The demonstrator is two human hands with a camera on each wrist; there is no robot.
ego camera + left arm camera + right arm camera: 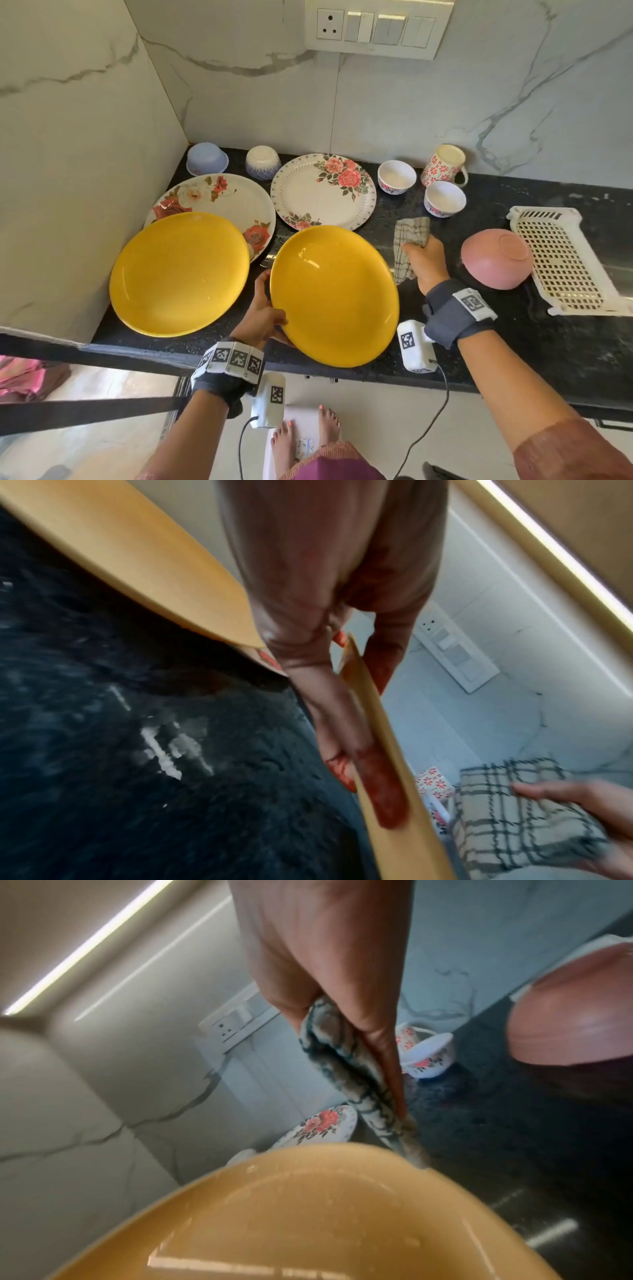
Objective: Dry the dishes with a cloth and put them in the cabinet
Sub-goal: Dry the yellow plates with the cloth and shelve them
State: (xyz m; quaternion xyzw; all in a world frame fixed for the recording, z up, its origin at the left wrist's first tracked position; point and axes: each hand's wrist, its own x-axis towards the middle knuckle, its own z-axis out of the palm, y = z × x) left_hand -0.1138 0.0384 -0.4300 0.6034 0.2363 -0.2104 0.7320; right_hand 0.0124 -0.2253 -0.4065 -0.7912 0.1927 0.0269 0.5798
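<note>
Black stone countertop (534, 342) runs along a white marble-veined wall (411, 113) that carries a switch panel (376, 27). At the counter's right end lies a cream perforated rack (561, 263), with an overturned pink bowl (496, 258) touching its left edge. Two yellow plates are the biggest dishes: the left yellow plate (180, 272) rests on the counter and overlaps a rose-printed plate (219, 202) behind it, while the held yellow plate (334, 294) is lifted and tilted near the counter's front edge, water drops glinting on its face. Behind it sits a pink-flower plate (323, 192). The left hand (263, 317) grips the held plate at its left rim, thumb on the upper face and fingers underneath, as the left wrist view shows edge-on. The right hand (426, 262) is closed around a checked cloth (409, 236), bunched in the fingers just right of the held plate and above the counter; whether cloth and plate touch is unclear. Further back stand a floral mug (443, 166), two small white bowls (397, 176) (445, 198) beside it, and, in the corner, an upturned blue bowl (207, 158) and an upturned patterned bowl (262, 161).
</note>
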